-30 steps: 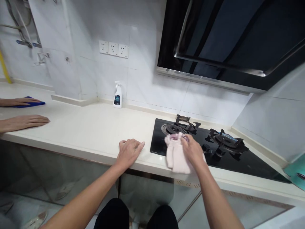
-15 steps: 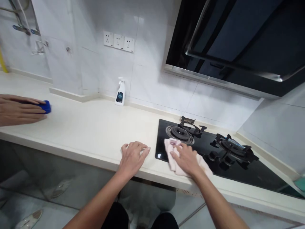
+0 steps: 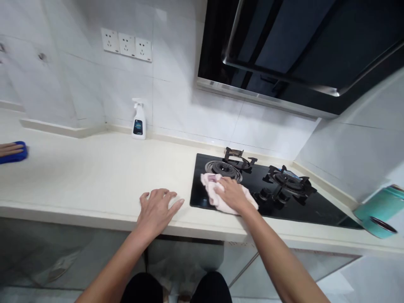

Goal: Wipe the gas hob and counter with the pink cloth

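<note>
On the left front part of the black gas cooktop, my right hand presses down on a pale pink cloth with its fingers bent over it. The cloth lies bunched beside the left burner, whose pan support sits off it, toward the wall. My left hand rests on the cream countertop near the front edge, left of the cooktop. Its fingers are spread and hold nothing.
A white spray bottle stands against the tiled wall. At the far left another person's hand lies on a blue cloth or sponge. Turquoise containers stand at the right. A black range hood overhangs the cooktop.
The view has swung right, bringing the turquoise containers into sight. My right hand and the cloth have shifted slightly farther onto the cooktop. My left hand stays on the countertop.
</note>
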Demonstrator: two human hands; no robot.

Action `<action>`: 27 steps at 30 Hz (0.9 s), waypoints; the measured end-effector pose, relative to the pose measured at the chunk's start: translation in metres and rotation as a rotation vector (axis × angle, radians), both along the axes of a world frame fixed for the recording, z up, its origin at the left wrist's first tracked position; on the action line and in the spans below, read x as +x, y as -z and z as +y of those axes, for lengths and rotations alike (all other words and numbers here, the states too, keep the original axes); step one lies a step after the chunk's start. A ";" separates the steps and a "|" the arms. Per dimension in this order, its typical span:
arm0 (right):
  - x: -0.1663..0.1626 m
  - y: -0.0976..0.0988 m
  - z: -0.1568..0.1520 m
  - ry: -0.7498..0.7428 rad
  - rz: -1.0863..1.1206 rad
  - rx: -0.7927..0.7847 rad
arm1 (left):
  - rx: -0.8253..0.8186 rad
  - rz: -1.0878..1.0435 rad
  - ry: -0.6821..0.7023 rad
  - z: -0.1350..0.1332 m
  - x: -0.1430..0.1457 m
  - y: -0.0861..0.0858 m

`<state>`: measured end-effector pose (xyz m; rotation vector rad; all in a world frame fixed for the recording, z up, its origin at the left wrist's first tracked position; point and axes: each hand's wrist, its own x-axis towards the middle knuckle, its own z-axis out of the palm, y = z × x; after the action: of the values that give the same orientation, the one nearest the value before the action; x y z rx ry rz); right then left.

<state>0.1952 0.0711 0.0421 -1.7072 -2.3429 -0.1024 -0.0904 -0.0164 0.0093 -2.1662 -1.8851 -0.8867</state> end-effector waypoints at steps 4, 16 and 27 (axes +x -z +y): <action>0.061 0.006 -0.010 0.169 -0.043 0.021 | -0.013 0.004 0.003 0.001 -0.001 -0.001; 0.221 0.046 -0.074 0.567 -0.078 0.124 | 0.027 0.065 0.009 0.006 -0.006 0.008; 0.295 0.032 -0.002 0.813 -0.019 0.015 | 0.071 0.073 -0.005 0.008 -0.005 0.009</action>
<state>0.4902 0.0696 0.0106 -2.5299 -1.5022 -0.2695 -0.0950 -0.0085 0.0001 -2.1216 -1.7966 -0.8482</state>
